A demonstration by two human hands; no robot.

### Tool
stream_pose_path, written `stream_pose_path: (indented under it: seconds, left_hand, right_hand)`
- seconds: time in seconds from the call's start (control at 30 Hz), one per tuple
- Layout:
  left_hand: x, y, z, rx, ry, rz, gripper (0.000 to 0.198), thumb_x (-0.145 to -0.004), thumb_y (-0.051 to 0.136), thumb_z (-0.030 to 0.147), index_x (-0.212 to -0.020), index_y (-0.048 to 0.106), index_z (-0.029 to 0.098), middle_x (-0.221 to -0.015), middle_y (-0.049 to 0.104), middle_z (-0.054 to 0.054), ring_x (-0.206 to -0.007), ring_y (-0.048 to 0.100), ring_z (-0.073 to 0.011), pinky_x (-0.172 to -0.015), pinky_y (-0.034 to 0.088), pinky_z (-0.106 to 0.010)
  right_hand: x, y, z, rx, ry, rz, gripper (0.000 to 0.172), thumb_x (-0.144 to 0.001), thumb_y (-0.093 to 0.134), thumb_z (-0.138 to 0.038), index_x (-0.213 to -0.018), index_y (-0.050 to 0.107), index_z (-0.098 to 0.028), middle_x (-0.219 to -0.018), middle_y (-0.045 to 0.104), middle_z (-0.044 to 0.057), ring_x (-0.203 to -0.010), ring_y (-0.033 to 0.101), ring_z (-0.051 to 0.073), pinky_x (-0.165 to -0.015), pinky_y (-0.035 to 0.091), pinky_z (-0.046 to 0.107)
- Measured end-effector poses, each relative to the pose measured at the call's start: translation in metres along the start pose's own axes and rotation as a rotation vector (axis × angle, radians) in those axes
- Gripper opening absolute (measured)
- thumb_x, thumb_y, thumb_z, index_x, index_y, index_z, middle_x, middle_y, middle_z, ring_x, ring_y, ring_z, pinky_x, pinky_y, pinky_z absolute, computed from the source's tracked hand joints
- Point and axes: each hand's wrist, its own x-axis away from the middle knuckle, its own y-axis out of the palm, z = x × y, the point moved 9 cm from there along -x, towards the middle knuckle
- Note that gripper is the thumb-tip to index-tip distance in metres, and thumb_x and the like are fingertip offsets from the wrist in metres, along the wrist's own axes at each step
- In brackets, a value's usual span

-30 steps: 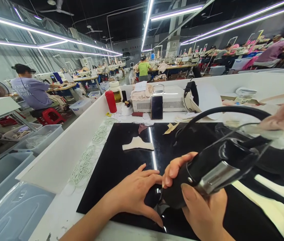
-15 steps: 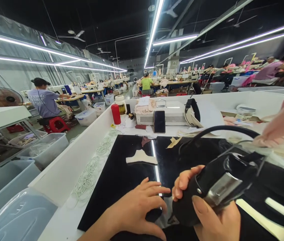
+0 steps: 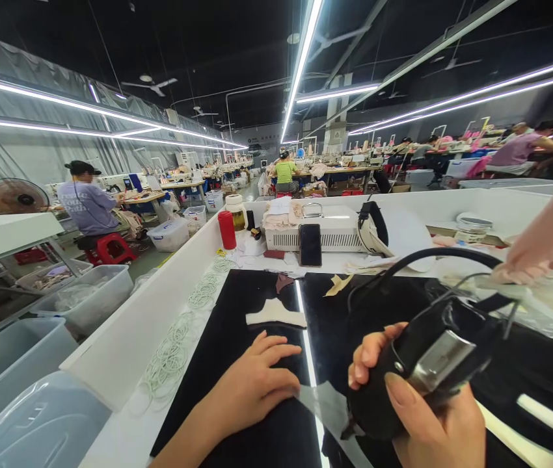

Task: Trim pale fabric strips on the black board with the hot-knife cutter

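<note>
My right hand point(image 3: 418, 403) is wrapped round a black corded hand-held device point(image 3: 432, 361) with a shiny metal plate and a rivet; its exact kind does not show. A thin, grey, see-through fabric piece point(image 3: 328, 403) lies on the black board point(image 3: 237, 364), its right end against the device's lower edge. My left hand point(image 3: 259, 380) rests over the board, fingers stretched and slightly spread, fingertips by the fabric's left end. Whether they press on it I cannot tell. Beyond the left hand lies a cream shaped pad point(image 3: 275, 314).
Bundles of pale green elastic loops point(image 3: 172, 354) line the left edge. Behind the board stand a phone point(image 3: 310, 245), a white slotted metal box point(image 3: 339, 231) and a red cup point(image 3: 226, 230). Pale pink cloth point(image 3: 550, 214) hangs at right. Cream strips point(image 3: 515, 429) lie at lower right. People sit at sewing tables beyond.
My left hand has moved left and away from the device, and the grey fabric piece now shows between my hands. The device and my right hand have shifted slightly right.
</note>
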Motion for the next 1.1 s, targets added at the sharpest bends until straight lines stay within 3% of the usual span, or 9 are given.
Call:
stream_pose_path:
  seconds: [0.13,0.23,0.37,0.5,0.6,0.67,0.87,1.1]
  left_hand:
    - [0.001,-0.006,0.003,0.004,-0.002,0.118,0.017,-0.099,0.058,0.015,-0.103,0.072,0.023,-0.11,0.068,-0.004,-0.106,0.061,-0.0193,-0.11,0.047,-0.042]
    - [0.0,0.0,0.008,-0.004,0.025,0.096,0.02,-0.1,0.054,0.013,-0.105,0.071,0.023,-0.099,0.068,-0.002,-0.097,0.064,-0.0164,-0.114,0.042,-0.044]
    - [0.0,0.006,0.003,-0.051,0.008,0.037,0.028,-0.1,0.049,0.006,-0.11,0.068,0.023,-0.11,0.07,-0.001,-0.107,0.065,-0.0166,-0.122,0.031,-0.052]
    - [0.0,0.001,0.002,-0.11,0.0,0.083,0.027,-0.101,0.048,0.007,-0.111,0.068,0.022,-0.12,0.07,-0.004,-0.123,0.059,-0.0215,-0.123,0.027,-0.056]
    - [-0.002,-0.001,0.008,-0.073,-0.028,0.124,0.021,-0.102,0.052,0.013,-0.111,0.068,0.021,-0.117,0.07,-0.004,-0.118,0.062,-0.02,-0.123,0.028,-0.052]
    - [-0.004,0.003,0.016,0.014,-0.043,0.086,0.017,-0.099,0.062,0.018,-0.114,0.068,0.022,-0.114,0.07,-0.002,-0.111,0.064,-0.0178,-0.124,0.028,-0.048]
    - [-0.004,0.016,0.032,0.211,-0.006,-0.155,0.057,-0.08,0.084,0.047,-0.13,0.064,0.028,-0.133,0.065,-0.003,-0.126,0.058,-0.0234,-0.126,0.02,-0.052]
    - [0.003,0.023,0.028,0.225,-0.016,-0.241,0.079,-0.074,0.087,0.054,-0.143,0.056,0.031,-0.146,0.056,-0.007,-0.138,0.049,-0.0302,-0.126,0.011,-0.06]
  right_hand:
    - [-0.003,-0.002,0.001,0.017,-0.025,-0.011,0.025,-0.094,0.069,-0.032,-0.116,0.057,-0.03,-0.088,0.063,0.003,-0.069,0.064,0.017,-0.063,0.06,0.032]
    - [-0.004,-0.003,0.001,0.02,-0.019,0.001,0.026,-0.094,0.069,-0.031,-0.116,0.057,-0.03,-0.089,0.063,0.002,-0.07,0.065,0.017,-0.065,0.06,0.032]
    - [-0.006,-0.001,-0.007,0.015,-0.037,0.032,0.025,-0.093,0.072,-0.03,-0.114,0.059,-0.029,-0.087,0.064,0.001,-0.07,0.065,0.016,-0.065,0.06,0.03]
    - [-0.01,-0.001,-0.015,0.011,-0.068,0.081,0.027,-0.091,0.075,-0.032,-0.112,0.06,-0.029,-0.084,0.064,-0.001,-0.068,0.064,0.016,-0.063,0.059,0.03]
    - [-0.011,-0.003,-0.015,0.022,-0.07,0.112,0.028,-0.089,0.077,-0.033,-0.112,0.06,-0.029,-0.085,0.065,-0.001,-0.067,0.064,0.016,-0.063,0.059,0.031]
    - [-0.011,-0.003,-0.013,0.021,-0.062,0.121,0.028,-0.089,0.077,-0.033,-0.111,0.06,-0.029,-0.085,0.065,-0.001,-0.068,0.064,0.015,-0.064,0.058,0.031]
    - [-0.004,0.01,-0.009,-0.036,-0.033,0.08,0.031,-0.089,0.077,-0.034,-0.113,0.058,-0.029,-0.087,0.064,-0.001,-0.067,0.063,0.015,-0.062,0.057,0.031]
    - [0.006,0.024,-0.003,-0.028,-0.028,0.006,0.025,-0.093,0.073,-0.033,-0.111,0.056,-0.028,-0.09,0.063,0.0,-0.069,0.063,0.014,-0.06,0.055,0.029]
